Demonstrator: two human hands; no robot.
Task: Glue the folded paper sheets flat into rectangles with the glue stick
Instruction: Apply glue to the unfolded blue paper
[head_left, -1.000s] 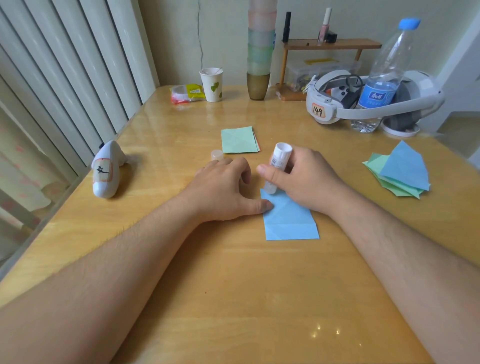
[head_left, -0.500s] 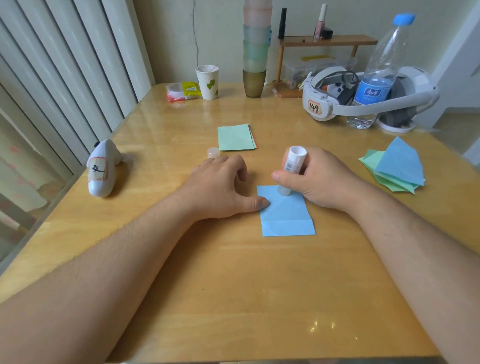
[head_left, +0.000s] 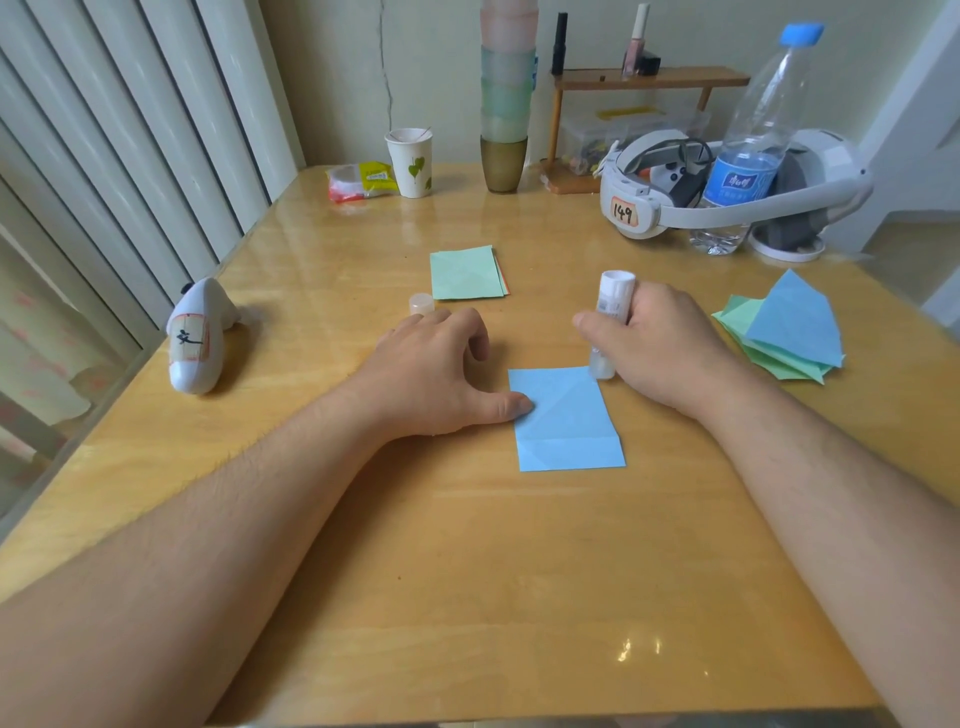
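Blue folded sheet (head_left: 566, 418) is lying flat mid-counter, the left hand (head_left: 436, 371) pinning its left edge with the thumb, other fingers curled. Just beyond it, the right hand (head_left: 657, 345) is gripping the glue stick (head_left: 610, 322), fingers clamped around it, tip at the sheet's far right corner. Farther beyond the sheet, finished rectangles (head_left: 465, 273) are lying stacked; right of it, unglued sheets (head_left: 782, 332) are waiting.

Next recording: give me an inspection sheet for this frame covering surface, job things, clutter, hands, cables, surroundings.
Surface: glossy wooden table.
Job's things: blue sheet flat at centre; glue stick upright at its far right corner; cap off; green stack; loose folded pile at right.
Clutter: paper cup, snack packet, stacked cups, headset, water bottle, white controller.
Hands: left hand thumb presses blue sheet; right hand grips glue stick.
Cables: nothing seen.
Surroundings: vertical blinds, small shelf.
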